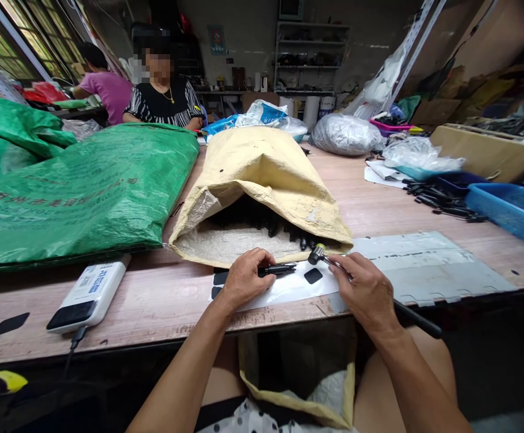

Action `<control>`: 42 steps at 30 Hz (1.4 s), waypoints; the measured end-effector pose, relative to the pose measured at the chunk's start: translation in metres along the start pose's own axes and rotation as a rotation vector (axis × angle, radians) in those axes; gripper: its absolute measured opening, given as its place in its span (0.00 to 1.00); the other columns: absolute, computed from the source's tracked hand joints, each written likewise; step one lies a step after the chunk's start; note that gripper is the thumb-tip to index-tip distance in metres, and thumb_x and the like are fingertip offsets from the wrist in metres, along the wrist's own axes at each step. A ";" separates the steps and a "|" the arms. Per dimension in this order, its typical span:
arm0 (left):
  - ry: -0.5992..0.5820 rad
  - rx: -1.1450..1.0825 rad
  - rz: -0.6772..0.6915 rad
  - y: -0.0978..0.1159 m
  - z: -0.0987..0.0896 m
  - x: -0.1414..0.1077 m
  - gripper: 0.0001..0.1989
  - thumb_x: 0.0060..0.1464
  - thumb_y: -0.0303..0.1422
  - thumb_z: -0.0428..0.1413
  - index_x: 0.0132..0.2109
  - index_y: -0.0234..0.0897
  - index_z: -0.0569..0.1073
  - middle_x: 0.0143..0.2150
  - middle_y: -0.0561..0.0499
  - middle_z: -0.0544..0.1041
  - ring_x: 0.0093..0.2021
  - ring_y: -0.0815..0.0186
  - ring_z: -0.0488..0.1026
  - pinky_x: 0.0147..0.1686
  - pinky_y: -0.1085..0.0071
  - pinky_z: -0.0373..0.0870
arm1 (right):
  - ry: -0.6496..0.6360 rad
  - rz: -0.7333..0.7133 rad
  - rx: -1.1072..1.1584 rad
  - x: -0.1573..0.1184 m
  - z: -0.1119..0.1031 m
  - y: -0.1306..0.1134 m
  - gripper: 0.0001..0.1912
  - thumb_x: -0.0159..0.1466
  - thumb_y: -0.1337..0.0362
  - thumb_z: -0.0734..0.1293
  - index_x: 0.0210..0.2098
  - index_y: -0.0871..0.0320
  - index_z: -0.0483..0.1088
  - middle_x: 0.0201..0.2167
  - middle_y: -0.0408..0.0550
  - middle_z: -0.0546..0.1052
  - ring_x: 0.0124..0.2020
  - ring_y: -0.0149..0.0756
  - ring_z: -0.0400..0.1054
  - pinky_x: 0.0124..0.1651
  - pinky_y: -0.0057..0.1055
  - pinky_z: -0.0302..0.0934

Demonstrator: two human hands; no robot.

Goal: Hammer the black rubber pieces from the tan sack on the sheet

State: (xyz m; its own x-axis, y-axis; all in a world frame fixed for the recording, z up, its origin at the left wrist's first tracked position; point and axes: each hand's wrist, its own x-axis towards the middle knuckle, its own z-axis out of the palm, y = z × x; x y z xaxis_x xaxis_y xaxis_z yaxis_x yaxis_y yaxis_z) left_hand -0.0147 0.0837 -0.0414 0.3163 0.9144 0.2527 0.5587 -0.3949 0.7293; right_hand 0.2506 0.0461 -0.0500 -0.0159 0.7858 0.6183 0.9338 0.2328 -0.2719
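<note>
My left hand (249, 278) is closed around slim black pen-like pieces (280, 269), whose tips point right over a white sheet (284, 293). In my right hand (364, 288) is a small hammer (318, 255) with a dark head, a yellow face and a metal shaft. Its black handle sticks out behind my wrist. The hammer head is just right of the pieces' tips, apart from them. Under it, a black rounded square patch (313, 276) lies on the sheet. Directly beyond my hands, a cream woven sack (262, 162) gapes toward me with several black pieces inside.
A large green sack (85, 186) and a white power bank (91, 294) with a cable are at left. At right lie a grey board (428, 264), loose black pieces (446, 201) and a blue basket (512, 210). Another open sack (300, 403) is between my knees. Two people sit across.
</note>
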 end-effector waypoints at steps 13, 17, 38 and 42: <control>-0.018 -0.065 -0.064 -0.008 0.003 -0.001 0.09 0.48 0.26 0.62 0.38 0.40 0.74 0.38 0.53 0.76 0.40 0.63 0.72 0.39 0.70 0.67 | -0.005 -0.017 -0.091 -0.009 0.014 0.010 0.09 0.66 0.63 0.66 0.44 0.52 0.76 0.36 0.44 0.76 0.39 0.38 0.66 0.44 0.33 0.57; -0.019 -0.058 -0.066 -0.007 0.003 -0.002 0.09 0.48 0.26 0.62 0.39 0.40 0.74 0.38 0.53 0.76 0.40 0.63 0.72 0.39 0.70 0.67 | -0.018 -0.013 -0.110 -0.009 0.014 0.009 0.09 0.66 0.63 0.66 0.45 0.52 0.75 0.36 0.44 0.76 0.40 0.39 0.66 0.44 0.33 0.57; -0.527 -0.190 -0.017 0.065 -0.011 -0.054 0.05 0.61 0.37 0.59 0.43 0.44 0.78 0.37 0.57 0.78 0.37 0.67 0.73 0.37 0.74 0.64 | -0.066 0.026 -0.137 -0.007 0.010 0.004 0.09 0.66 0.62 0.66 0.45 0.52 0.75 0.36 0.45 0.75 0.39 0.39 0.65 0.42 0.34 0.55; -0.794 -0.056 -0.127 0.057 0.026 -0.090 0.11 0.54 0.40 0.63 0.46 0.47 0.79 0.36 0.55 0.81 0.37 0.62 0.76 0.35 0.72 0.66 | -0.059 0.039 -0.133 -0.008 0.011 0.004 0.09 0.66 0.62 0.66 0.45 0.52 0.75 0.36 0.44 0.75 0.40 0.39 0.65 0.42 0.34 0.55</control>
State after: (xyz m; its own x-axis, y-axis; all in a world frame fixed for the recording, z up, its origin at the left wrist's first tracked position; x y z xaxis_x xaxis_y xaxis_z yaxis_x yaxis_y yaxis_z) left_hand 0.0087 -0.0232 -0.0397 0.7155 0.6067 -0.3462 0.5943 -0.2682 0.7582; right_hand 0.2504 0.0474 -0.0639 0.0037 0.8259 0.5638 0.9731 0.1269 -0.1924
